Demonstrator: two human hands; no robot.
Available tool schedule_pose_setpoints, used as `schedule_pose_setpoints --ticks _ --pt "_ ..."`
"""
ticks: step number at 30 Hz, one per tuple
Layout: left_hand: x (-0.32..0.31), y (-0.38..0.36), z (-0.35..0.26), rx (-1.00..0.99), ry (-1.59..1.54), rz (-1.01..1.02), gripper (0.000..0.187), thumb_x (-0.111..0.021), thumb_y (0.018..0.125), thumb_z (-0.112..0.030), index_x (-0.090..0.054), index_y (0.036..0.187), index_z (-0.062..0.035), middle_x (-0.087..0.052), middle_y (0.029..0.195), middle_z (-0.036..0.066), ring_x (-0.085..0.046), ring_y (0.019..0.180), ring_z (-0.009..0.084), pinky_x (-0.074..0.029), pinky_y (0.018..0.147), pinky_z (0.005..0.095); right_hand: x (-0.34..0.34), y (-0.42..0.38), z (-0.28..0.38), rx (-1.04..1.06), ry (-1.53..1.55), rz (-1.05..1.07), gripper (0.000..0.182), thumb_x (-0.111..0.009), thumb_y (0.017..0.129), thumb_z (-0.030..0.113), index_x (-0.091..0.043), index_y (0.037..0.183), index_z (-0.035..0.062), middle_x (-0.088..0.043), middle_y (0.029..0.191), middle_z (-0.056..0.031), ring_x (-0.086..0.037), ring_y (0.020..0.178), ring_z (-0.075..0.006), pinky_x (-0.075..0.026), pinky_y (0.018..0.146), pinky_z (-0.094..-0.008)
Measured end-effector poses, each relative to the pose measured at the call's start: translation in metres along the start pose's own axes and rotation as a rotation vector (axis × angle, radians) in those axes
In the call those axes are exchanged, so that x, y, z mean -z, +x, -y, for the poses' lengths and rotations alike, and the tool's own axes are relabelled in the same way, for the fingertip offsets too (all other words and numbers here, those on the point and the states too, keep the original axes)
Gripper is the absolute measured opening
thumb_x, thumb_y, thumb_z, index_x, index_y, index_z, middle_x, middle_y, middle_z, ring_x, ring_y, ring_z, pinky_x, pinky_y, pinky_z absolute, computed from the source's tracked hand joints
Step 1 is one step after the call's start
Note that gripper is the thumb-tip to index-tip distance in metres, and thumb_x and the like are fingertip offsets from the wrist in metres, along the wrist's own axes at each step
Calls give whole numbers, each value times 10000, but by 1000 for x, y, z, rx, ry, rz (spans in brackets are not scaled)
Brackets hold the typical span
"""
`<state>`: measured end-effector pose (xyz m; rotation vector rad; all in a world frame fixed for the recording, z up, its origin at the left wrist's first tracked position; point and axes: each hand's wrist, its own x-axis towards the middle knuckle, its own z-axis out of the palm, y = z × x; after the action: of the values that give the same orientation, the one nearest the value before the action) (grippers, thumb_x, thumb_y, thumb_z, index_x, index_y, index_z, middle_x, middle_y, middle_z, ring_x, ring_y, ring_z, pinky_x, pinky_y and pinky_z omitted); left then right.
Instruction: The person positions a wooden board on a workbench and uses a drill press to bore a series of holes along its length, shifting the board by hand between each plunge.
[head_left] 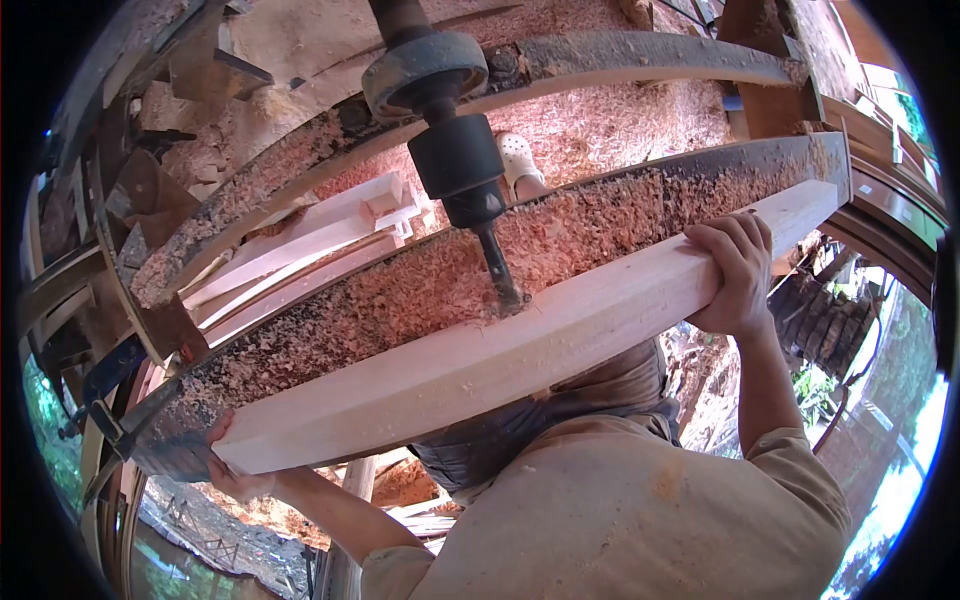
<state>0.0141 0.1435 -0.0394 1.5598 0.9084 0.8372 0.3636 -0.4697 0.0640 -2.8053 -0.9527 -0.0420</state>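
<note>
A long pale wooden beam lies along the front of a machine table covered in wood shavings. My left hand grips the beam's left end from below. My right hand wraps over its top edge near the right end. A dark drill bit hangs from a black chuck and meets the beam's back edge near the middle, where shavings pile around it.
Several cut pale wood pieces are stacked behind the table at the left. A second shaving-covered metal rail runs behind the chuck. A white shoe shows on the sawdust floor. Scrap wood lies at the left.
</note>
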Motion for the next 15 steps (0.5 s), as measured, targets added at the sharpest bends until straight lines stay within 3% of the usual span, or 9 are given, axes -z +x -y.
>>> schedule_pose_setpoints --ticks 2,6,8,9,11,13,15 --pt "3 7 0 113 -257 91 644 -357 998 -402 -690 1130 134 -706 1128 305 -691 1107 415 -545 1013 590 0 2 0 -1 1 -5 619 -921 566 330 -761 1117 96 -738 1051 -85 -695 1041 -333 -455 1017 -473" --pt "-17 11 -7 79 -242 65 634 -377 987 -392 -691 1140 137 -710 1131 299 -698 1091 407 -575 970 574 0 5 1 -5 8 -10 645 -925 546 321 -757 1128 100 -737 1063 -80 -697 1047 -331 -458 1015 -468" --pt "-23 15 -12 343 -280 -296 592 -385 987 -364 -698 1124 119 -714 1133 284 -691 1104 383 -571 991 544 1 4 2 -3 14 -5 655 -932 535 310 -754 1132 106 -737 1074 -77 -698 1053 -327 -459 1014 -466" --pt "-24 13 -11 341 -278 -298 592 -385 987 -364 -698 1124 119 -714 1133 284 -691 1104 383 -571 991 544 1 5 2 -9 21 -4 648 -937 524 291 -746 1117 113 -730 1067 -71 -696 1044 -326 -458 1009 -465" --pt "-35 8 -15 57 67 -124 573 -417 972 -382 -699 1089 104 -718 1097 263 -695 1082 370 -573 986 523 2 5 3 -9 31 -13 642 -942 514 273 -737 1102 120 -723 1059 -65 -693 1035 -324 -458 1004 -463" --pt "-48 -2 -24 9 7 -100 560 -431 967 -393 -699 1057 90 -722 1059 248 -711 1003 353 -598 919 494 1 3 3 -34 39 2 602 -940 509 240 -717 1057 129 -703 1023 -62 -683 1002 -325 -452 991 -462" --pt "-49 -7 -32 337 -620 -118 569 -400 979 -415 -695 1025 70 -717 1014 229 -708 951 333 -594 862 475 2 -2 6 -36 40 -17 570 -931 520 240 -702 1030 128 -685 987 -61 -672 975 -331 -446 978 -463"
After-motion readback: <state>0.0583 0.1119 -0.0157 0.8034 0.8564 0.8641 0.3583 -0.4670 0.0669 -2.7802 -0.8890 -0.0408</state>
